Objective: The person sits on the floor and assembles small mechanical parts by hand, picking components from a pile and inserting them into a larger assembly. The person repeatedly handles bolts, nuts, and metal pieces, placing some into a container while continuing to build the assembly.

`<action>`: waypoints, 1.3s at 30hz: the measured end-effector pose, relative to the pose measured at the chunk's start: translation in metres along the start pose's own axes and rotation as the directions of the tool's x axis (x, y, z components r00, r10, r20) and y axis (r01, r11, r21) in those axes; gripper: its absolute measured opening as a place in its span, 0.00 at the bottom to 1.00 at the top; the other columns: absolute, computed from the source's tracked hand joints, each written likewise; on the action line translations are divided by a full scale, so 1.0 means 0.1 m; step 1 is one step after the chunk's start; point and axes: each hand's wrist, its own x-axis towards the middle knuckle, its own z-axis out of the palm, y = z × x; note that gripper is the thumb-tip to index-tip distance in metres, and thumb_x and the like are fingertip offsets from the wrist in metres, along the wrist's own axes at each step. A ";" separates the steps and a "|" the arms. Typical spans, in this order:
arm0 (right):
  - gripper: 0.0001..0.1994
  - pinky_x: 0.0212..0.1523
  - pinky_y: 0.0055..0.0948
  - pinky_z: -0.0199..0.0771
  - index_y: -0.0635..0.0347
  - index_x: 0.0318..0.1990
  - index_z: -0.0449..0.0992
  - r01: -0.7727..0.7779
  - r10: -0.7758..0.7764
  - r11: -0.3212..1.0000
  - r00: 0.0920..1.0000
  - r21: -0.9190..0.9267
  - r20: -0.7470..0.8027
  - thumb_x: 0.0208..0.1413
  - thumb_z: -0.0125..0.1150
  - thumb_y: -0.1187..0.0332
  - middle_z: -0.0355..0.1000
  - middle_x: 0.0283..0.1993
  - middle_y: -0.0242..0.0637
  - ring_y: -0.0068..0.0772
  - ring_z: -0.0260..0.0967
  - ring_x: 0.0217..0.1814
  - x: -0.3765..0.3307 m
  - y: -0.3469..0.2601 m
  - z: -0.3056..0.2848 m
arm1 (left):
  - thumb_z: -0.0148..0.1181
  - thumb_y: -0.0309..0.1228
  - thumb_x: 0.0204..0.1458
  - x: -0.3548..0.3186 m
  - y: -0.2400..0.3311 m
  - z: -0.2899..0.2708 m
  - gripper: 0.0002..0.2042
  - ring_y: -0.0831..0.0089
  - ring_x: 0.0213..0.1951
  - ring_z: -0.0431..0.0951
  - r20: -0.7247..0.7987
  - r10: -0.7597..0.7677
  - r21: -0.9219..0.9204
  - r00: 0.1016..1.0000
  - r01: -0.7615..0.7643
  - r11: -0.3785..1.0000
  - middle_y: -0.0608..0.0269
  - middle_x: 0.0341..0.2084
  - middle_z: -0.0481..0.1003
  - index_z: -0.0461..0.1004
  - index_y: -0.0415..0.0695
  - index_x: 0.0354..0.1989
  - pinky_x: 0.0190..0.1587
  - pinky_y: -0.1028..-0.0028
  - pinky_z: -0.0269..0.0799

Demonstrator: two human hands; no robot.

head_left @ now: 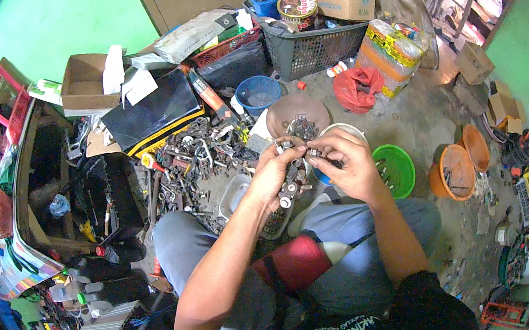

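My left hand is raised over my lap, its fingers closed on a small metal part. Close beside it, my right hand pinches a small dark metal piece; the exact kind of either is too small to tell. Below the hands, several metal fittings with pale round ends show above a clear plastic tray. Just beyond, a round brown dish holds a clump of small metal parts. A white bucket is partly hidden behind my right hand.
A wide heap of tools and metal parts covers the floor to the left. Green and orange basins stand right. Farther back are a blue bucket, a red plastic bag and a grey crate. An open black case lies left.
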 end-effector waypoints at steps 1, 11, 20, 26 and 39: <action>0.12 0.41 0.26 0.79 0.63 0.44 0.77 0.002 -0.002 1.000 1.000 0.007 -0.004 0.51 0.67 0.76 0.72 0.43 0.37 0.28 0.74 0.44 0.00 0.00 0.00 | 0.57 0.28 0.54 0.00 0.00 0.01 0.08 0.77 0.20 0.74 -0.001 0.001 0.010 1.000 -0.001 1.000 0.63 0.27 0.74 0.69 0.45 0.41 0.17 0.73 0.74; 0.12 0.35 0.27 0.76 0.62 0.44 0.77 -0.007 0.003 0.997 0.999 -0.071 -0.054 0.51 0.66 0.76 0.72 0.39 0.39 0.27 0.73 0.37 -0.02 0.10 -0.09 | 0.56 0.28 0.54 -0.05 0.09 0.01 0.03 0.75 0.24 0.75 -0.111 0.040 0.032 0.993 -0.037 0.999 0.64 0.26 0.74 0.70 0.47 0.35 0.24 0.75 0.72; 0.15 0.40 0.29 0.81 0.64 0.42 0.73 0.060 -0.051 0.996 0.990 0.068 -0.131 0.47 0.66 0.83 0.73 0.41 0.40 0.29 0.75 0.41 0.01 0.14 -0.19 | 0.56 0.28 0.52 -0.04 0.14 -0.05 0.05 0.75 0.27 0.75 -0.164 0.097 0.006 0.982 -0.098 0.995 0.64 0.29 0.75 0.69 0.48 0.37 0.25 0.72 0.74; 0.12 0.40 0.26 0.80 0.64 0.41 0.75 0.034 -0.029 0.998 0.994 0.053 -0.102 0.48 0.66 0.82 0.75 0.40 0.40 0.26 0.76 0.40 0.01 0.09 -0.20 | 0.57 0.29 0.52 -0.02 0.18 -0.10 0.08 0.74 0.26 0.76 -0.175 0.108 -0.036 0.979 -0.116 0.993 0.65 0.28 0.74 0.68 0.49 0.40 0.24 0.72 0.75; 0.06 0.31 0.26 0.74 0.64 0.40 0.76 -0.099 0.105 0.993 0.990 0.059 -0.097 0.54 0.63 0.75 0.77 0.30 0.39 0.26 0.76 0.31 -0.01 0.31 -0.17 | 0.57 0.30 0.51 -0.05 0.23 -0.10 0.06 0.74 0.24 0.74 -0.233 0.140 0.064 0.962 -0.129 0.990 0.65 0.27 0.74 0.69 0.48 0.37 0.25 0.71 0.74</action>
